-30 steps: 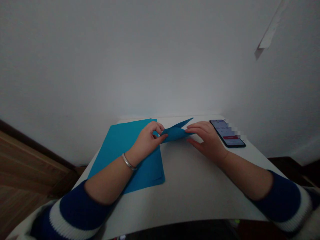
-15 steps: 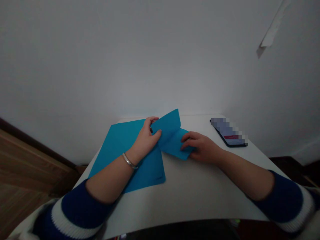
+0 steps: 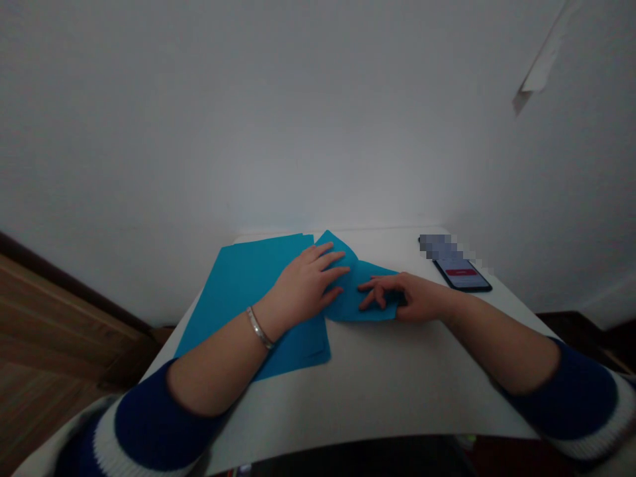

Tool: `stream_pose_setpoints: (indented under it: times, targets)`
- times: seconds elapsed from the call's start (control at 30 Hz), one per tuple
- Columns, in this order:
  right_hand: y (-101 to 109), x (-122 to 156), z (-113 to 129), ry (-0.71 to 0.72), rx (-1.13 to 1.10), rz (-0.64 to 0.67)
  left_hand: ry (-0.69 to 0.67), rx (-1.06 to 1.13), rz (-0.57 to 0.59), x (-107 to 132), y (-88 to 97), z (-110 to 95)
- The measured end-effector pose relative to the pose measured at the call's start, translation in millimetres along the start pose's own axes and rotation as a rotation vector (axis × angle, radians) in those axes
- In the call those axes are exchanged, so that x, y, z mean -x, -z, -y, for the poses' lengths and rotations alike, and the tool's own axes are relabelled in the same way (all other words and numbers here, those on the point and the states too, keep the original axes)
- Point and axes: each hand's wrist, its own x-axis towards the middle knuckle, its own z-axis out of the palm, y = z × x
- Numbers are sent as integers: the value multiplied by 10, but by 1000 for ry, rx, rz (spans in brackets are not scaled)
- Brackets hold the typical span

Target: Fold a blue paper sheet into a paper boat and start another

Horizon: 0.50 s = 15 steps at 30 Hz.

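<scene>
A smaller piece of blue paper [image 3: 350, 303] with a crease lies at the middle of the table, its far left part lifted. My left hand [image 3: 309, 283] rests on it palm down, fingers spread. At its right edge my right hand [image 3: 411, 295] pinches the paper between thumb and a bent finger, the other fingers stretched over its surface. Larger blue sheets [image 3: 243, 285] lie in a stack on the left, partly beneath my left hand and forearm. My left palm hides part of the small paper.
A phone [image 3: 464, 273] with a lit screen lies at the table's right side. The white table [image 3: 387, 391] stands against a grey wall [image 3: 318, 119]. A wooden panel [image 3: 54, 358] is at the left, and a white strip [image 3: 541, 66] hangs on the wall.
My left hand has let go of the raised flap and spread over the paper. The flap has come down. My right hand has moved slightly right along with the paper's right edge.
</scene>
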Motion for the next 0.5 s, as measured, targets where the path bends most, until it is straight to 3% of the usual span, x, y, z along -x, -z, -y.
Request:
stream_pose_setpoints:
  times: [0.1,0.23,0.5]
  targets:
    - [56,9,10,-50,-89,40,-68,79,159,14,-98,21]
    - [124,39,4,-89,-137,28,-36,159,243,42,-144,15]
    - [132,-1,-80,-301,110,-115,59,354,356,56,-72,-60]
